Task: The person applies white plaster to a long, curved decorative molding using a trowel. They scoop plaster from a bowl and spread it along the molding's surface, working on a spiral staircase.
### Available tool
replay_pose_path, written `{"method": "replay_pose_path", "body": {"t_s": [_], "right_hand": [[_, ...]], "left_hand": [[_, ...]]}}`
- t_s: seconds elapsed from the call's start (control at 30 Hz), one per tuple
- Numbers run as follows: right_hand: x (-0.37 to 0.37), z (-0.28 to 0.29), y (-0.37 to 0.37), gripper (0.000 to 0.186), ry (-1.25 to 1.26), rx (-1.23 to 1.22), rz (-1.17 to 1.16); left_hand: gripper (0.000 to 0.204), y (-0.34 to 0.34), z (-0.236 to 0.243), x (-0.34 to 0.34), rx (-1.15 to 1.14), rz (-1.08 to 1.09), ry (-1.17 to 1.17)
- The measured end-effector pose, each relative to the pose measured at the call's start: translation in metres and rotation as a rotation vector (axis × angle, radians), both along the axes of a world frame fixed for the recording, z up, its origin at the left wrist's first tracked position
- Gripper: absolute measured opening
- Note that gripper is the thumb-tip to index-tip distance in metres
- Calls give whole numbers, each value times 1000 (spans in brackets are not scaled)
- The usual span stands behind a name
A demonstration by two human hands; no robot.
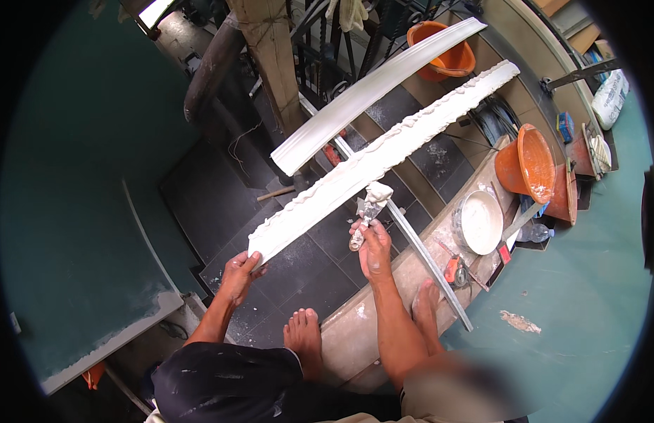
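Observation:
My left hand [238, 278] grips the near end of a long white moulding strip [373, 166], thumb on top. Thick white plaster lies in ridges along the strip's edges. In my right hand [375, 252] is a putty knife [372, 210], its blade pointing away from me and loaded with a lump of white plaster [379, 191]. The blade is close beside the strip's near edge; I cannot tell whether they touch. A second, smooth white moulding [376, 90] lies farther off, roughly parallel. A metal bar [427, 259] runs under the strips.
To the right, a round basin of white plaster [481, 223] and an orange bucket [526, 163] stand near a red-handled tool [451, 271]. Another orange bucket [454, 60] sits beyond the far moulding. A wooden post [269, 63] rises at the back. My bare feet [303, 337] are close below.

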State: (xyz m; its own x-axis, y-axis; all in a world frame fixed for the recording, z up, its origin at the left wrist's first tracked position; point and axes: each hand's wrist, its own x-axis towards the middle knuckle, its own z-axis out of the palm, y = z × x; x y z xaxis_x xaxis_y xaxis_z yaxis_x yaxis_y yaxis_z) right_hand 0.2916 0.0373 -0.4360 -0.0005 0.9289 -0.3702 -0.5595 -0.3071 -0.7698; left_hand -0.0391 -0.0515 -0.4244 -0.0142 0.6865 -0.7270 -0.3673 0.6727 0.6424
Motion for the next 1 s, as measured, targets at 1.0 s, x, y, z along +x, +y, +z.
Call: {"method": "replay_pose_path", "body": {"t_s": [1.0], "right_hand": [[-42,-27,-13,34,-166,-4,-109]], "left_hand": [[36,9,33,-3,4,78,-22]]}}
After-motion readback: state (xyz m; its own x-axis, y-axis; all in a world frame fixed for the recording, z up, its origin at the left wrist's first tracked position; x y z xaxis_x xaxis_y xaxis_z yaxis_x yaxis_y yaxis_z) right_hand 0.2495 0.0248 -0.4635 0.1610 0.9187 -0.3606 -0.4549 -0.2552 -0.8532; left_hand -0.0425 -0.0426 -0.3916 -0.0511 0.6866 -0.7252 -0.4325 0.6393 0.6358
